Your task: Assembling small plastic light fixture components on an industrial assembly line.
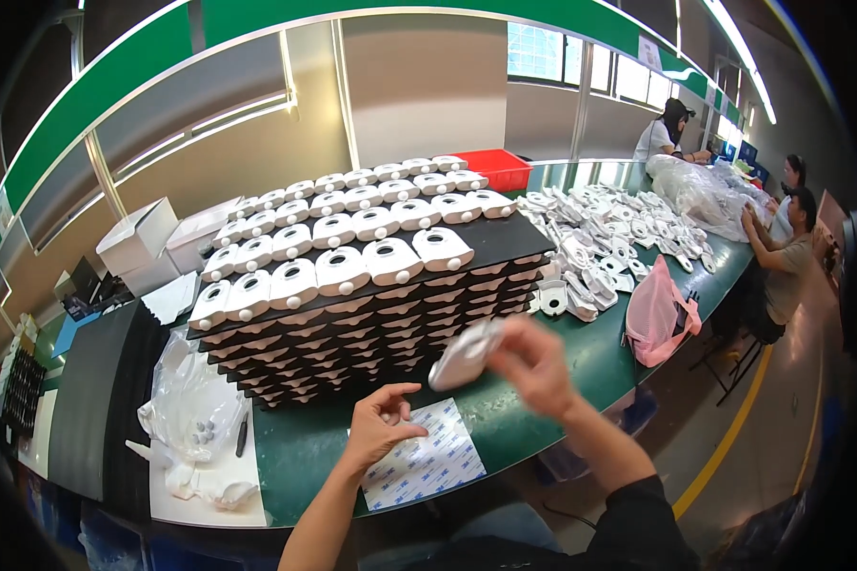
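Observation:
My right hand (535, 366) grips a white plastic housing (459, 357), lifted above the green table and slightly blurred by motion. To its left, my left hand (383, 426) is held with thumb and forefinger apart and the other fingers curled, with nothing visible between them. Beneath the left fingers lies a sheet of printed backing paper (436, 466), white with blue marks, near the table's front edge. Just beyond both hands rises a stack of black trays (371, 333). Rows of similar white housings (343, 271) with round openings sit on its top tray.
A heap of loose white housings (609, 228) spreads to the right, beside a pink mesh bag (657, 314). On the left are a clear plastic bag (195, 404), a dark pen-like tool (243, 435) and black sheets (95, 409). A red bin (495, 171) stands behind; other people sit far right.

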### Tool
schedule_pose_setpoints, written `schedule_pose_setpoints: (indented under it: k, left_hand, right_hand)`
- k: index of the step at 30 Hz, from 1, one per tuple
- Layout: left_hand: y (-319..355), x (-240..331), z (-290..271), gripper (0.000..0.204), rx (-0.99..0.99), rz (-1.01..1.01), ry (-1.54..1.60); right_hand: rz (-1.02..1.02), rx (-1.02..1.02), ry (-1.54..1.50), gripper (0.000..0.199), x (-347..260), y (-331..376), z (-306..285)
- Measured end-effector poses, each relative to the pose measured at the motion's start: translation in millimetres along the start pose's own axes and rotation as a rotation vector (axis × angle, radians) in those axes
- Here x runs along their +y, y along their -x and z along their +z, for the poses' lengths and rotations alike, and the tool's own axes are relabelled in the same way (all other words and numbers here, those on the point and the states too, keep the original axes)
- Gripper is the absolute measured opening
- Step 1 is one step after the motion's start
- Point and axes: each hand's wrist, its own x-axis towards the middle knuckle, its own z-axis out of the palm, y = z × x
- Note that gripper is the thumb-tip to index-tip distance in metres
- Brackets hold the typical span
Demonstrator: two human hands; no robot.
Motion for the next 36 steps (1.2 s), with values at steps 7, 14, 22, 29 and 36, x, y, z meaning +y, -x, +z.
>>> schedule_pose_setpoints:
  k: [7,14,22,29,36]
  left_hand:
    - [-1.6,-7.2,-22.5,0.037,0.162,-0.267,0.496]
    - [-0.8,-12.3,-24.7,0.038,0.225,-0.282,0.669]
    - [-3.4,-9.2,-18.2,0.033,0.237,-0.250,0.707]
    - [-1.8,-10.7,-27.5,0.027,0.290,-0.301,0.597]
    - [-2.6,-18.6,-32.7,0.032,0.177,-0.266,0.646]
  right_hand:
    - [0.014,0.151,0.469,0.026,-35.7,-109.6,-57.0]
    - [0.459,-0.017,0.484,0.022,-13.8,-151.4,-67.5]
    - [0.395,0.083,0.433,0.023,-5.7,-154.9,-81.8]
    - [0.100,0.235,1.314,0.013,72.6,-112.7,-154.0]
    - [-0.182,-0.319,1.750,0.015,143.8,-25.0,-184.1]
